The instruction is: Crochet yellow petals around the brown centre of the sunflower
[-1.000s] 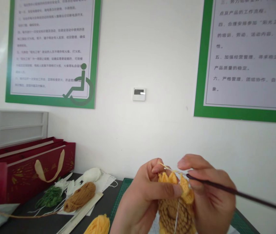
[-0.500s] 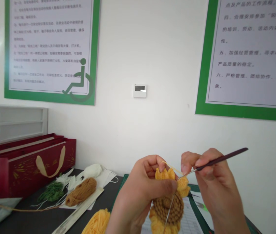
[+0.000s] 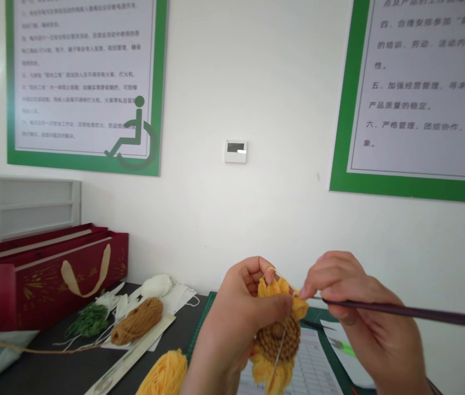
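My left hand [image 3: 240,312] is closed on a crocheted sunflower [image 3: 278,341], brown in the middle with yellow petals round it. The thumb presses on its upper edge, and a yellow strand runs over the raised forefinger. My right hand [image 3: 359,307] grips a crochet hook [image 3: 413,311] with a dark handle, now nearly level. Its metal tip reaches the petals at the upper right of the flower, where the fingertips partly hide it. A thin, pale strand or needle crosses the brown centre. Below and left lies a yellow yarn ball [image 3: 163,374].
On the dark table [image 3: 68,378] lie brown yarn [image 3: 137,321], green yarn [image 3: 88,320], white yarn [image 3: 156,286] and a long pale ruler-like strip [image 3: 131,356]. Red gift bags [image 3: 68,274] stand at the left. Under my hands are a printed sheet [image 3: 312,362] and a green mat [image 3: 202,323].
The hook has swung from slanting up to the right to nearly level, its handle end now farther right. My right hand has turned with it. The flower has shifted slightly left.
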A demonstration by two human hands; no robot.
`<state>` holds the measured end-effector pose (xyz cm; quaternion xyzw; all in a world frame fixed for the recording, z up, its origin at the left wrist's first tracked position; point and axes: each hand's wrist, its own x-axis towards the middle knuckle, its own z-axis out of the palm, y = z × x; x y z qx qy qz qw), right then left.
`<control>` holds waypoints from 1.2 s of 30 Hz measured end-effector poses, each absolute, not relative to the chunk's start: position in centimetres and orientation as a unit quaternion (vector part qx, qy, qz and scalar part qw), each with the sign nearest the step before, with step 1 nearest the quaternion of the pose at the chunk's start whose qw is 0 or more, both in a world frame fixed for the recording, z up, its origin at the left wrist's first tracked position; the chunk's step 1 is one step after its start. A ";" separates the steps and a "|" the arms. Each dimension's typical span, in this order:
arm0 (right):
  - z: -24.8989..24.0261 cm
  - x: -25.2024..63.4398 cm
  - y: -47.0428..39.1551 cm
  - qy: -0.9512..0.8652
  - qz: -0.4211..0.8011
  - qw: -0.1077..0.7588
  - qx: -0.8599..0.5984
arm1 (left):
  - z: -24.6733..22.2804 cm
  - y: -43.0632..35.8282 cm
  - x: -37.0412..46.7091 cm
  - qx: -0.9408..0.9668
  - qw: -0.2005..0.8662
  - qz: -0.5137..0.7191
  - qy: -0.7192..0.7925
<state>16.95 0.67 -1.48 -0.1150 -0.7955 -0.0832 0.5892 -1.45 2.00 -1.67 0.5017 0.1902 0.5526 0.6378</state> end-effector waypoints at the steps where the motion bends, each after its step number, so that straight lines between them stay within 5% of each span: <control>1: -1.3 16.9 0.4 -0.803 -0.114 0.574 -0.112 | -1.7 2.0 -1.4 0.501 0.640 0.553 0.185; 16: 0.2 16.6 -1.2 -0.810 -0.283 0.495 -0.134 | -1.7 1.3 -0.8 0.528 0.574 0.591 0.207; 20: -0.4 16.1 -1.0 -0.787 -0.337 0.495 -0.149 | -1.4 0.9 -1.1 0.505 0.628 0.571 0.153; 26: -1.7 15.8 0.9 -0.763 -0.300 0.559 -0.126 | -0.6 0.3 -1.5 0.453 0.721 0.519 0.076; 36: -2.3 15.5 1.3 -0.777 -0.245 0.563 -0.138 | -0.5 1.0 -1.5 0.447 0.718 0.528 0.072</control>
